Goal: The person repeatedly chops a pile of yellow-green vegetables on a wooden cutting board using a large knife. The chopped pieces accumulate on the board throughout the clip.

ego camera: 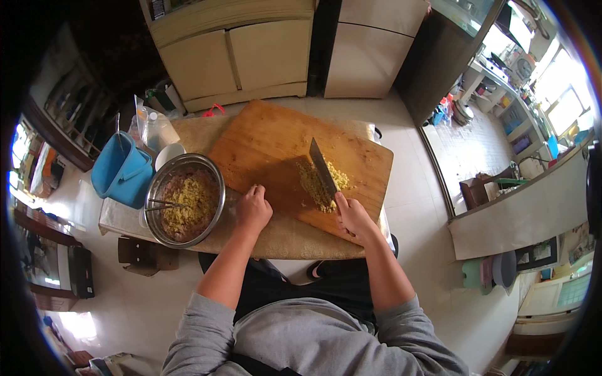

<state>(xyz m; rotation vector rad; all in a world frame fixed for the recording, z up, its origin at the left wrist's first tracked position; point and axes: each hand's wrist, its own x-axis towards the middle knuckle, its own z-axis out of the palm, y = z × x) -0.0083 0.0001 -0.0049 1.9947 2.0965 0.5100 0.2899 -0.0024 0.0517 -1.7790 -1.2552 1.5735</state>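
My right hand point(352, 215) grips the handle of a cleaver point(323, 167), whose dark blade stands over a heap of finely chopped yellow food point(310, 184) on the right part of a large wooden cutting board point(277, 136). Curled at the board's near edge is my left hand point(254, 207), with no object visible in it. To its left, a steel bowl point(218, 221) holds chopped yellow bits point(188, 199) over pinkish minced food. A pair of metal utensils, perhaps chopsticks, point(164, 205) leans in the bowl from its left rim.
Left of the board on the cloth-covered table point(277, 239) stand a blue plastic bucket point(123, 171), a white bowl point(169, 154) and a translucent plastic jug point(159, 131). Cabinets point(270, 56) stand beyond the table. A cardboard box point(146, 256) lies on the floor at the near left.
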